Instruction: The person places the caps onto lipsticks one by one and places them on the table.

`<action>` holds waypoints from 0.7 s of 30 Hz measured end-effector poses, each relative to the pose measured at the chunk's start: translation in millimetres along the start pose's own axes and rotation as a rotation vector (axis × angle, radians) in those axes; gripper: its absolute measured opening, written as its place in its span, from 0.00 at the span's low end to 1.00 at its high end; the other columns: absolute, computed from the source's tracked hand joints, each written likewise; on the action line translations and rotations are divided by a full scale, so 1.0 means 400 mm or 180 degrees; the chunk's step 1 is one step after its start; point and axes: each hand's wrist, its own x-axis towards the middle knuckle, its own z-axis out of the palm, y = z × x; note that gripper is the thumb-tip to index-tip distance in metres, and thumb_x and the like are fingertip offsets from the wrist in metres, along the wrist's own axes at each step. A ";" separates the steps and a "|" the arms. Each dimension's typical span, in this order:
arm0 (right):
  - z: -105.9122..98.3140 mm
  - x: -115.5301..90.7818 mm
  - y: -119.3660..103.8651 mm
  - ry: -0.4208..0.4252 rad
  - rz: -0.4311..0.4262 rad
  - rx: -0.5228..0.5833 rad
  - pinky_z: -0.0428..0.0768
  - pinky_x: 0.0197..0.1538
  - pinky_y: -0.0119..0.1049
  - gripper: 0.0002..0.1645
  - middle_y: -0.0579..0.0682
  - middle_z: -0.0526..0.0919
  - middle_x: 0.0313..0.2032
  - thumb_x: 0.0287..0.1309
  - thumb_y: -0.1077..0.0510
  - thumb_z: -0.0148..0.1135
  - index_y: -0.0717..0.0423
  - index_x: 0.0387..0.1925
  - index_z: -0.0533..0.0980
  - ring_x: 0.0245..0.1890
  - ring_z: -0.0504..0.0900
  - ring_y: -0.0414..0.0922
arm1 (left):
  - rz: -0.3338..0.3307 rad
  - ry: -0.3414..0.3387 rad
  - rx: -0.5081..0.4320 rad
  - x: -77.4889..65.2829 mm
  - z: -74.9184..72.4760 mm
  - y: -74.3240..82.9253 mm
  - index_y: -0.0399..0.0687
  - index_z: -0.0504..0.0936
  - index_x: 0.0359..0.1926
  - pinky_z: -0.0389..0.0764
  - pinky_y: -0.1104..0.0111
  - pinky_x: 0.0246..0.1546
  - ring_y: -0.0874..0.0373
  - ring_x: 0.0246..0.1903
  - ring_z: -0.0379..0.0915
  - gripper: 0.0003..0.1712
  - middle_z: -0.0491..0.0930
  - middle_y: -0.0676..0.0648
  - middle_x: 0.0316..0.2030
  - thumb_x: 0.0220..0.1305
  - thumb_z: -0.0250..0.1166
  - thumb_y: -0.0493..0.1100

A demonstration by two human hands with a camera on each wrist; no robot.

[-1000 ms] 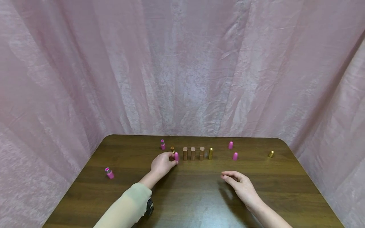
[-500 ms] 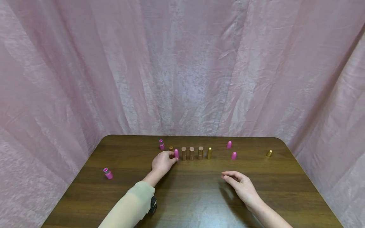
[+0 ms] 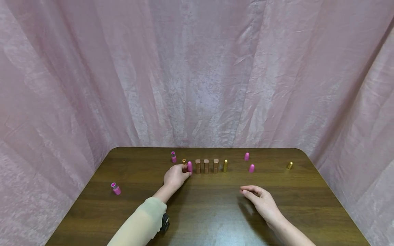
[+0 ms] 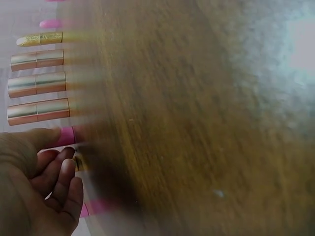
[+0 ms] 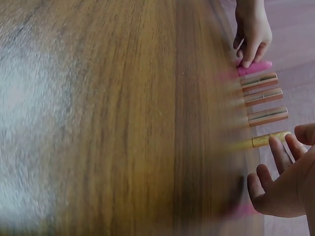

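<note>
My left hand (image 3: 176, 178) pinches an upright pink lipstick (image 3: 189, 166) by its lower part, at the left end of a row. In the left wrist view the thumb lies against its pink base (image 4: 67, 136). Beside it stand three rose-gold lipsticks (image 3: 206, 166), then a gold glittery lipstick (image 3: 225, 166). Partly hidden behind the left hand is an open gold lipstick base (image 3: 184, 161). My right hand (image 3: 261, 204) hovers above the table to the right with loosely bent fingers, holding nothing.
Two uncapped pink lipstick bases, a far one (image 3: 173, 157) and a nearer one (image 3: 116, 189), stand at the left. On the right are two pink caps, one behind (image 3: 247, 156) the other (image 3: 251, 168), and a gold cap (image 3: 290, 165). A pink curtain (image 3: 197, 75) hangs behind the wooden table (image 3: 209, 218).
The pink lipstick in my left hand has shifted slightly back and closer to the row. My right hand has stayed nearly still. The head view has shifted a little.
</note>
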 end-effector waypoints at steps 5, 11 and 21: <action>-0.015 0.003 0.004 0.0031 0.0003 -0.0019 0.73 0.56 0.27 0.20 0.54 0.87 0.51 0.70 0.53 0.64 0.59 0.57 0.81 0.54 0.81 0.40 | 0.0055 -0.0076 -0.0013 -0.017 -0.008 -0.005 0.54 0.90 0.50 0.80 0.57 0.39 0.53 0.43 0.84 0.17 0.88 0.54 0.42 0.61 0.75 0.50; -0.049 0.011 0.009 0.0078 0.0021 -0.0166 0.72 0.56 0.26 0.22 0.53 0.87 0.52 0.71 0.51 0.63 0.59 0.58 0.81 0.55 0.80 0.38 | 0.0161 -0.0183 -0.0018 -0.053 -0.027 -0.020 0.51 0.89 0.51 0.81 0.55 0.43 0.52 0.47 0.83 0.20 0.88 0.52 0.45 0.60 0.74 0.53; -0.152 0.040 0.037 0.0296 -0.0005 -0.0774 0.71 0.52 0.26 0.25 0.54 0.83 0.58 0.73 0.48 0.60 0.60 0.61 0.78 0.55 0.76 0.38 | 0.0639 -0.0257 0.0342 -0.132 -0.058 -0.012 0.48 0.87 0.55 0.80 0.52 0.48 0.47 0.50 0.81 0.26 0.86 0.48 0.50 0.61 0.74 0.56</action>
